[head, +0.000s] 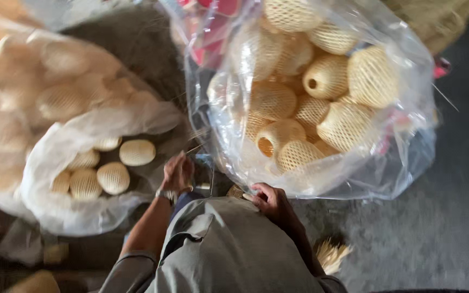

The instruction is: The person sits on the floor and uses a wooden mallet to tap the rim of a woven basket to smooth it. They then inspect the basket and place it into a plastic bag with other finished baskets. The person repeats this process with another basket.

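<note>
Woven shells (327, 76), pale yellow, egg-shaped and latticed, fill the clear plastic bag (408, 163) that takes up the upper right of the view; some show a round hole at one end. The bag's lower edge sags to just above the right hand (270, 201), whose fingers curl on a small woven piece (236, 191) at that edge; whether they are clamped on it cannot be told. The left hand (178, 172) sits just left of the bag, closed around thin pale strands (194, 146) that rise toward the bag's side. A watch (165, 194) is on that wrist. The two hands are apart, with a narrow gap between them.

Further left of the clear bag lies a cloudy white plastic bag (50, 179), open at the mouth, with more of the same woven shells (114, 177) inside; its upper part is blurred. Between the two bags runs a strip of dark grey floor (137, 43), the only free lane near the hands. Right of the clear bag the grey floor is open and wide. Pink and red patches (213, 11) show through the clear bag's top and at its right edge. Below the clear bag, the person's grey shirt (229, 249) fills the foreground, and a bundle of pale strips (332, 254) lies just right of the right forearm.
</note>
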